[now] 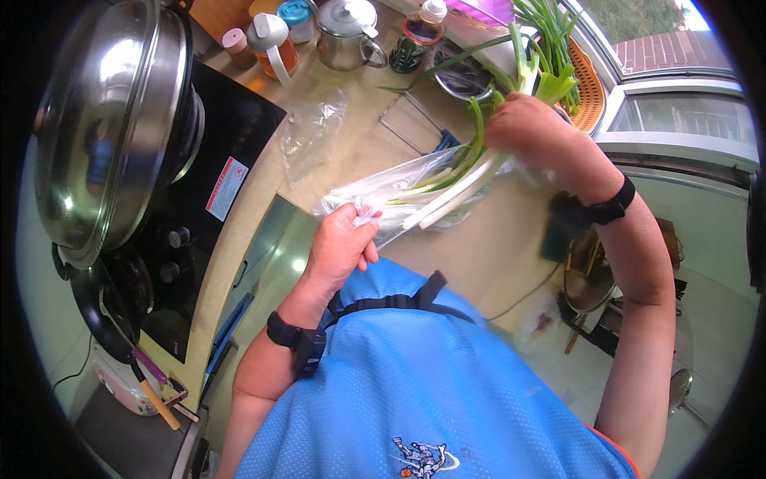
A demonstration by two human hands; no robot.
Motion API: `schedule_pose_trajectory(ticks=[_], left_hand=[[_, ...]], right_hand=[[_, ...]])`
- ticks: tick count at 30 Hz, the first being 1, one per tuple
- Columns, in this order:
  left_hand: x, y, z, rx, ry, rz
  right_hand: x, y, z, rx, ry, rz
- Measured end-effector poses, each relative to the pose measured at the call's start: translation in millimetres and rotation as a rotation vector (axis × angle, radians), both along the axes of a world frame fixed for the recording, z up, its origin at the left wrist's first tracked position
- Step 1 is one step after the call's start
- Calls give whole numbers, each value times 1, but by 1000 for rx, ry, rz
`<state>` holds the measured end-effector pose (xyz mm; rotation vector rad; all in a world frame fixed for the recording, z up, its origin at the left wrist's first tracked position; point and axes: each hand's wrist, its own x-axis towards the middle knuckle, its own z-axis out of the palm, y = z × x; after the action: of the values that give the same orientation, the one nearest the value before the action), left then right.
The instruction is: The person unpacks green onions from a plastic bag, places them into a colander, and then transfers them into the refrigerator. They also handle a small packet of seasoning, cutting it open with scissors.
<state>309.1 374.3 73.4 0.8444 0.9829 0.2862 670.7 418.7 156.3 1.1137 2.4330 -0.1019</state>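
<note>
My left hand [345, 239] is closed on the gathered end of a clear plastic bag [395, 182] above the counter's front edge. Green onions [464, 188] with white stalks lie partly inside that bag. Their green upper parts pass up to my right hand [526, 129], which is closed around them. Thick leaves stick out beyond this fist, towards an orange plastic basket [589, 84] with more green stalks [547, 36].
A second clear bag [311, 135] and a wire rack [407, 123] lie on the counter. Behind stand a steel pot [349, 36], an oil jug [275, 48], a bottle [417, 39] and a covered bowl [461, 75]. A large lidded steel pan [114, 120] sits on the black cooktop [233, 126].
</note>
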Motion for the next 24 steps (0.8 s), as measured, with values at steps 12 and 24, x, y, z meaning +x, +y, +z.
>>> schedule_pose_trajectory(ticks=[12,24], left_hand=[[-9,-7,19,-294,-383,392],[-1,-12,31,-154,-391,240]], right_hand=[[-32,-25,-33,13,-232,-85],[-80,-52,-7,57,-76,-39]])
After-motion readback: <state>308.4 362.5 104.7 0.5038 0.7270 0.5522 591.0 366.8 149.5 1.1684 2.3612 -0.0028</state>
